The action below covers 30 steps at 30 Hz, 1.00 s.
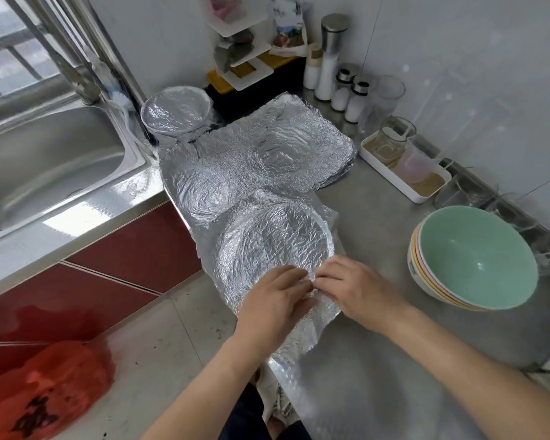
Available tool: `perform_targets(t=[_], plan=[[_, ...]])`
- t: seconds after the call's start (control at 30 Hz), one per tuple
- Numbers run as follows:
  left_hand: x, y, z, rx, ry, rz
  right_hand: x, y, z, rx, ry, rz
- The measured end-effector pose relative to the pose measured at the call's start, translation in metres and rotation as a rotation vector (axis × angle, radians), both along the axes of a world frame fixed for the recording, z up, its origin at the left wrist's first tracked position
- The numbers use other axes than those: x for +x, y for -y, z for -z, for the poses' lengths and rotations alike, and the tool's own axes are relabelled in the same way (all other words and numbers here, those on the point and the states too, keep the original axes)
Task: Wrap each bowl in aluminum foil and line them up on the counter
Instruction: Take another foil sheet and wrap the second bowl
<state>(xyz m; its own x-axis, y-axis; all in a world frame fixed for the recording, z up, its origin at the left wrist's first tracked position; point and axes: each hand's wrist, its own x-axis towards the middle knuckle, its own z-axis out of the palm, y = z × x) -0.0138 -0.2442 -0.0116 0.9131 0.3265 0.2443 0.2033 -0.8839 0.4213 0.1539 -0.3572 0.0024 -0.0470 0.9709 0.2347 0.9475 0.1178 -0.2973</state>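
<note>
Head view, looking down on a steel bench (372, 360) that runs from the lower right toward the upper middle of the frame, with a sink (45, 160) at the left.

The nearest bowl (273, 246) sits in the middle of the frame under a crinkled foil sheet (324, 309), and both hands work at its near rim. The thin foil looks likely to tear if the fingers pull too hard where they meet. The bowl stands close to the bench's left edge, and loose foil hangs over that edge above the floor (172, 344). A push to the left could slide the bowl off. If the loose flap at the lower side is not tucked in, the wrap may spring open. The sheet also overlaps the three foil-covered bowls (200, 192) behind it, toward the upper left, so tugging could drag them out of line.

The left hand (273, 296) comes in from the bottom of the frame, palm down, with its fingers curled over the rim. Its grip appears closed on a fold of the foil sheet. The right hand (356, 290) reaches in from the lower right, also palm down. Its fingertips touch those of the left hand, and its grip seems pinched on the same fold. Whether either thumb is under the rim is hidden.

A stack of bare bowls (477, 258), a green one on top, waits at the right of the frame.
</note>
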Motion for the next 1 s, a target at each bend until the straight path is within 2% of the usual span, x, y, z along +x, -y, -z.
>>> perform_targets(t=[0.17,0.43,0.53,0.67,0.7,0.77,0.83,0.9,0.93,0.97,1.0], plan=[[-0.005,-0.004,0.012,0.048,0.104,0.026,0.002,0.0,0.004,0.039,0.063,-0.025],[-0.003,-0.003,0.003,0.046,0.112,-0.004,0.01,-0.005,0.001,0.055,0.056,-0.014],[-0.005,-0.003,-0.006,0.006,0.157,-0.115,0.006,0.002,-0.008,0.044,0.014,0.11],[-0.021,-0.02,-0.021,-0.104,0.273,-0.633,-0.011,0.011,-0.011,0.165,-0.322,0.637],[-0.025,-0.027,-0.024,-0.206,0.267,-0.789,-0.012,0.012,-0.007,0.161,-0.463,0.806],[-0.032,-0.04,-0.024,-0.471,0.256,-1.031,-0.013,0.011,0.003,0.049,-0.886,1.131],[-0.037,-0.049,-0.019,-0.683,0.325,-1.122,-0.015,0.009,0.006,-0.071,-1.299,1.289],[-0.038,-0.05,-0.018,-0.825,0.394,-1.097,-0.018,0.008,0.012,-0.074,-1.561,1.327],[-0.037,-0.049,-0.02,-0.873,0.402,-1.092,-0.021,0.008,0.012,-0.056,-1.598,1.341],[-0.037,-0.049,-0.02,-0.895,0.401,-1.092,-0.023,0.008,0.013,-0.035,-1.534,1.352],[-0.037,-0.049,-0.019,-0.9,0.403,-1.086,-0.026,0.007,0.013,-0.01,-1.367,1.347]])
